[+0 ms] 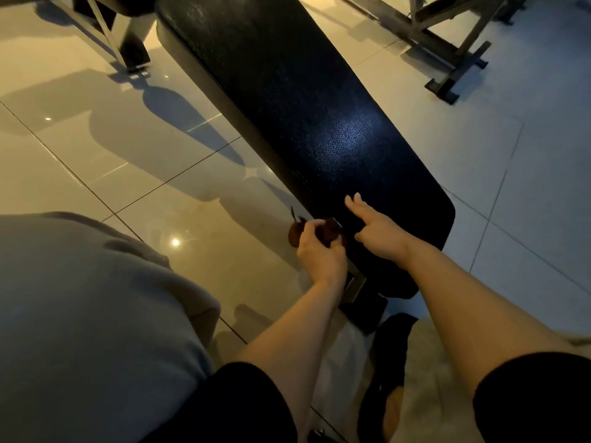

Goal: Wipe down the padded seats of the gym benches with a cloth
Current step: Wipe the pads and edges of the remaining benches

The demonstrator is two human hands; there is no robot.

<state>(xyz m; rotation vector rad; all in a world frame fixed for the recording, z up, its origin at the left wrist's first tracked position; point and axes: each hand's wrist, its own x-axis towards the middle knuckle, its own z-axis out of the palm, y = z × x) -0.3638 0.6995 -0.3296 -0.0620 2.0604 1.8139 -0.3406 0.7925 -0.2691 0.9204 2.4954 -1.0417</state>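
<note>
Bench pad [297, 100]: black, pebbled grain, bluish sheen mid-pad. Cloth [329, 233] in left hand [321, 254]: dark reddish-brown. Floor tiles [96, 148]: glossy cream with thin dark grout lines, going pale blue-grey on the right. Sleeves [540, 401]: black. Trousers [80, 314]: grey.

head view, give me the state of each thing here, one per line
bench pad: bare, lying flat, glossy patch mid-surface
cloth: dark, bunched up, held at the pad's near left edge
left hand: fingers curled round the cloth
right hand: fingers straight, resting on the pad's near end
floor tiles: shiny, reflecting lights
</note>
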